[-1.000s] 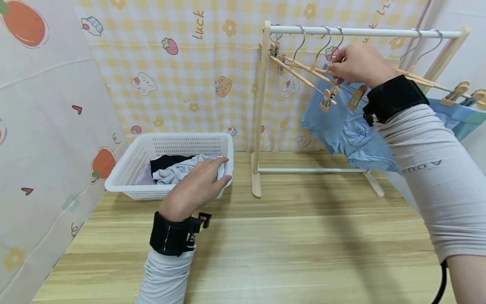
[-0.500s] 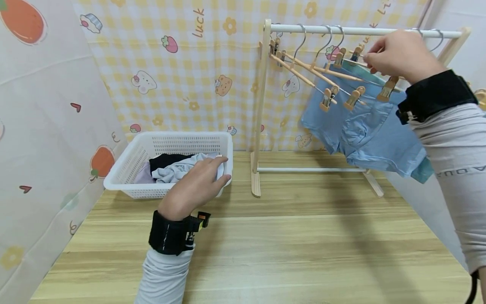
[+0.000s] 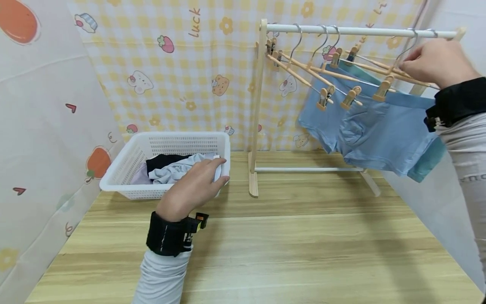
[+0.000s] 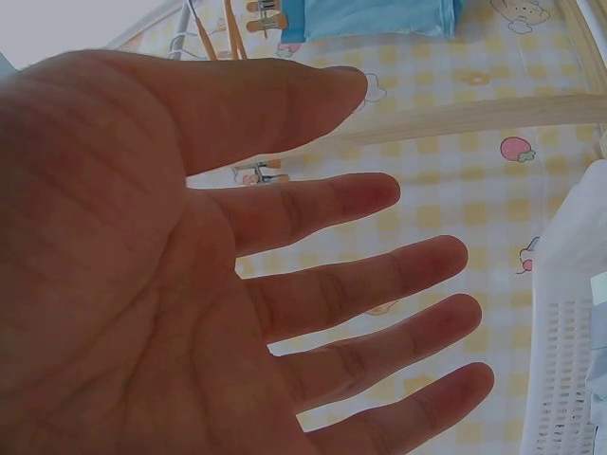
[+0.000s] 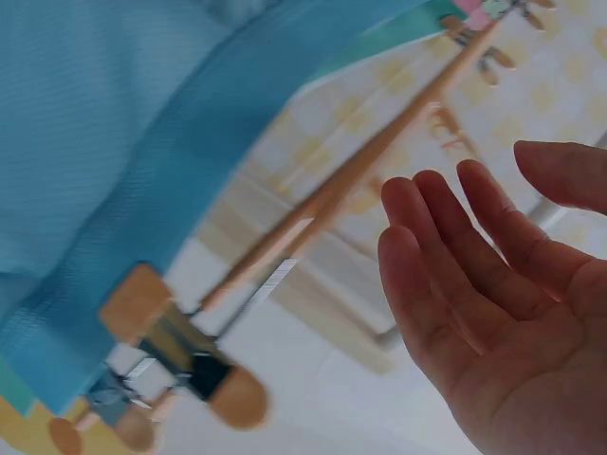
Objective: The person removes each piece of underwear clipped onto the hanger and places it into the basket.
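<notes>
Five wooden clip hangers (image 3: 294,74) on rack (image 3: 257,97), right; smooth blue boxer shorts (image 3: 379,131) hang there, teal garment (image 3: 429,160) behind. One perforated plastic basket (image 3: 178,142), left on wood-grain desk (image 3: 284,245), crumpled cloths (image 3: 176,171) inside. Left hand (image 3: 193,181) spread by basket; right hand (image 3: 440,63) loosely bent near hangers, thumb apart.

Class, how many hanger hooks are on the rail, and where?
5. On the left half of the rail: hook one, hook two, hook three. Right half: hook four, then hook five, partly behind the right hand. More may be hidden.
</notes>
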Motion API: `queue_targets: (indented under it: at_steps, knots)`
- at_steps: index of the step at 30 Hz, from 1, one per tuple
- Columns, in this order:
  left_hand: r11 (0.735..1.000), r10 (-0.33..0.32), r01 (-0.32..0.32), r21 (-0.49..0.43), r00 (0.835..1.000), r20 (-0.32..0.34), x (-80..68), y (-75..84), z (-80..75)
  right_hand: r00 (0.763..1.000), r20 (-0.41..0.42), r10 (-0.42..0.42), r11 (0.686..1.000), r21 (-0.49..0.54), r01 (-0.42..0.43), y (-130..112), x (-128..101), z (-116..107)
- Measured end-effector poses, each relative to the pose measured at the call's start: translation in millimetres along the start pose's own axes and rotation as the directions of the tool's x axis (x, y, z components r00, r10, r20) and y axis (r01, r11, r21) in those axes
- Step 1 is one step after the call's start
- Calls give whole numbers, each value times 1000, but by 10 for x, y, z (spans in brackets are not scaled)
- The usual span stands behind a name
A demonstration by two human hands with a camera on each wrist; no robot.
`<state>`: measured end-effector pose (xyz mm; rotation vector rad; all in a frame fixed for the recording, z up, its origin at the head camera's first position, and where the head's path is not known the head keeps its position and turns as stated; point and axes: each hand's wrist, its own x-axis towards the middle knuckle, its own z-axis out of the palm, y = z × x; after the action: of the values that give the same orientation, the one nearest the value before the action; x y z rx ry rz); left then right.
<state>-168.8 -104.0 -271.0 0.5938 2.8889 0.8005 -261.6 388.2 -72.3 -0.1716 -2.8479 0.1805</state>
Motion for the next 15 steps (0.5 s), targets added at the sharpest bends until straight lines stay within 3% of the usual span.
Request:
queue_targets:
  at_steps: [7,15]
  knots:
    - [1000,-3,3,16,1000,11,18,-20,25,1000,6,15,1000,15,-15,79,44,157]
    - [1000,13,-13,28,1000,6,32,-43,42,999,-17,-41,999,35,42,48,81,270]
